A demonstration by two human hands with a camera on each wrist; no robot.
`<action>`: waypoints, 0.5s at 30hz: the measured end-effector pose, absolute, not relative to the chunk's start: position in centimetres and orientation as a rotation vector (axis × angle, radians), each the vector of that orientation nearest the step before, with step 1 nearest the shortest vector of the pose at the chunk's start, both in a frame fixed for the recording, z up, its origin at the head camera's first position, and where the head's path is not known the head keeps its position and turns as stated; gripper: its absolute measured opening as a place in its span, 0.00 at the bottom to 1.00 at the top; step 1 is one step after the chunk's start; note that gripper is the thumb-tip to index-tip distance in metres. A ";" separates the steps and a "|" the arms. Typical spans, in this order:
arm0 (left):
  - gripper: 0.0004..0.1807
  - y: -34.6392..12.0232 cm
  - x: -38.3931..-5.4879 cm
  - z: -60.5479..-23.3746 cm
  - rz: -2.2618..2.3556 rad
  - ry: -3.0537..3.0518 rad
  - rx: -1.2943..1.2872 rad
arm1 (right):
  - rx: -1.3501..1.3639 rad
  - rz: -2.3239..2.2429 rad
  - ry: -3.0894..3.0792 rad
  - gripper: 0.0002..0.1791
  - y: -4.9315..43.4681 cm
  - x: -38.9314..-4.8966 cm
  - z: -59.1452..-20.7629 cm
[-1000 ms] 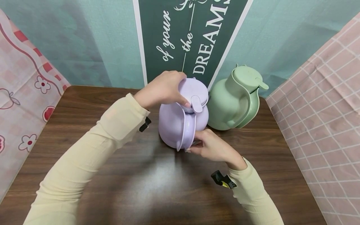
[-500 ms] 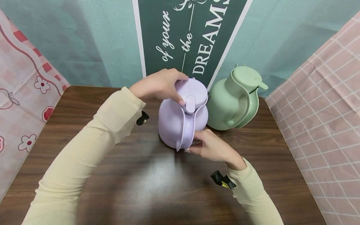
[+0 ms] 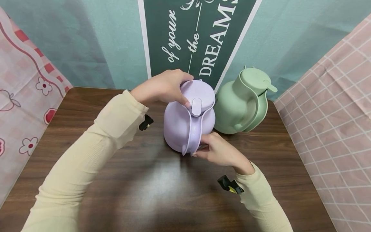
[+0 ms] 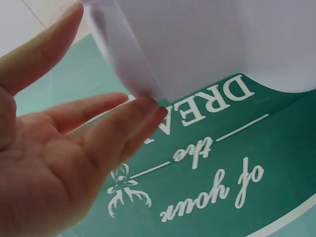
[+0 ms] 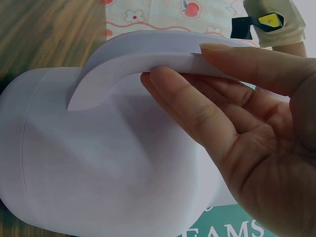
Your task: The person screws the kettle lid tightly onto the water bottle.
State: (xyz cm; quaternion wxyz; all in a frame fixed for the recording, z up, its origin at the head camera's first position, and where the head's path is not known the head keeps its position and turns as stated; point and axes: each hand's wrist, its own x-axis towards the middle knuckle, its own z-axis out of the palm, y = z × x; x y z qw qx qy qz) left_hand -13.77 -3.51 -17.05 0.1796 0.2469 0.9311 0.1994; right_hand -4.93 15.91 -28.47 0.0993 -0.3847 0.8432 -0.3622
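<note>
A lilac thermos jug [image 3: 176,127] stands upright on the table in the head view, its handle facing the person. My left hand [image 3: 166,85] holds the round lid [image 3: 201,88] from its left side, thumb near the front tab [image 3: 196,107] and fingers round the back. The tab lines up with the handle [image 3: 195,130]. Lower down, my right hand [image 3: 218,149] grips that handle. The right wrist view shows the thumb on the outer face of the handle [image 5: 116,74] and fingertips under it. In the left wrist view, the fingers [image 4: 113,131] reach the pale plastic edge.
A green thermos jug [image 3: 232,103] of the same shape stands close at the right, behind my right hand. Brown wood table [image 3: 121,190] spreads in front. Behind the jugs hangs a teal curtain with a lettered dark green panel [image 3: 159,35]; patterned cloths border both sides.
The lid has turned clockwise seen from above, its tab swinging left into line with the handle. My left hand shifted slightly left with it; the right hand stayed on the handle.
</note>
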 end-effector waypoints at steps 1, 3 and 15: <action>0.41 -3.5 -13.6 -17.0 0.571 2.643 0.688 | -1.138 -1.069 2.494 0.09 15.9 -5.0 -28.5; 0.39 -3.5 -13.3 -16.8 0.597 2.660 0.669 | -1.138 -1.063 2.497 0.08 16.0 -5.0 -28.5; 0.26 -1.7 -11.2 -17.0 0.491 2.765 0.640 | -1.107 -1.084 2.467 0.09 15.9 -5.0 -28.5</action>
